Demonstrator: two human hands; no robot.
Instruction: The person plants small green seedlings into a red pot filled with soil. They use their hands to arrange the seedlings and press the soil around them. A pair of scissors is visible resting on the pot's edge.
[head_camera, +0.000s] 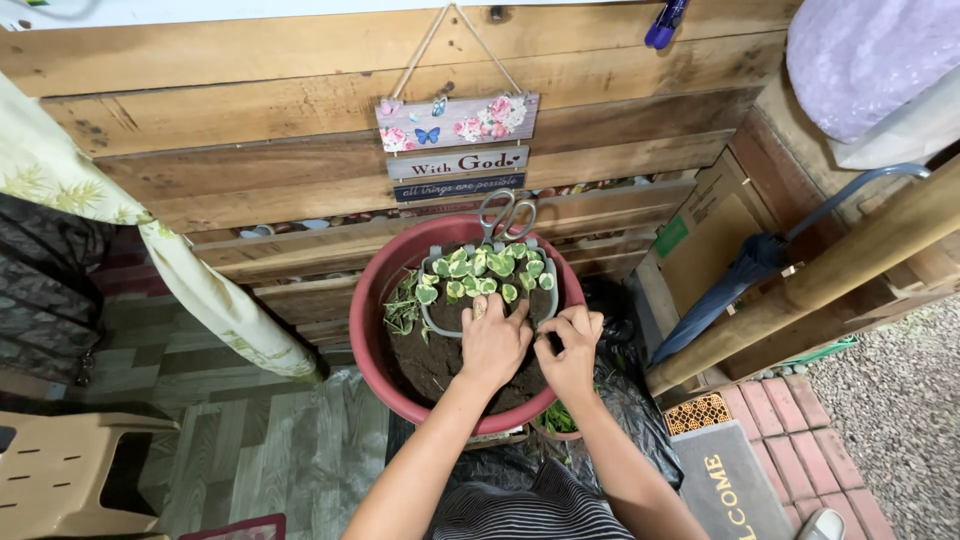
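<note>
Head view: a red basin (368, 330) holds dark soil (425, 365) and a grey planter (437, 325) of green-and-white seedlings (487, 268). The left hand (493, 342) and right hand (570, 350), side by side, press into the planter's soil, gripping nothing I can see. Scissors (506, 214) rest on the rim behind.

There is a single view, from a camera worn on the person's head. It looks steeply down and forward over the forearms, which enter from 6 o'clock. The red basin (368, 330) sits near the middle at arm's reach, close to the lens. The plank wall (250, 130) fills the 12 o'clock side, the brick floor (800, 420) lies toward 4 o'clock. No second view shares the scene.
</note>
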